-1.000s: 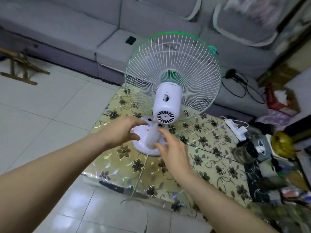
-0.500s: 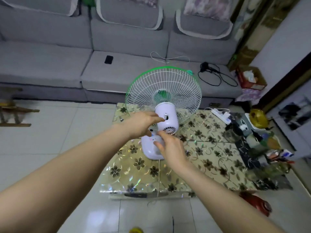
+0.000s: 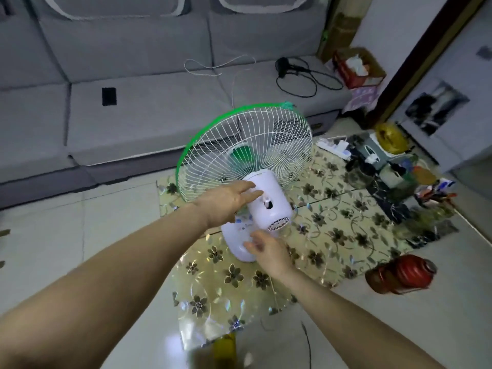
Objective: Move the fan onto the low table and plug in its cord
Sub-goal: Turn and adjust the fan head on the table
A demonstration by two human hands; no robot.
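Home living room (grey sofa (image 3: 159, 115))

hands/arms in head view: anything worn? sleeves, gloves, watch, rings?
Nothing worn that shows. The left hand and right hand are both bare: no gloves, and no rings visible, though the fingers are slightly blurred. Both forearms are bare up to the frame edge, with no sleeve, watch or band on either wrist.

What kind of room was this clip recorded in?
Most likely a home living room: a grey sectional sofa along the wall, a low table with a floral cover, and a household fan standing on it.
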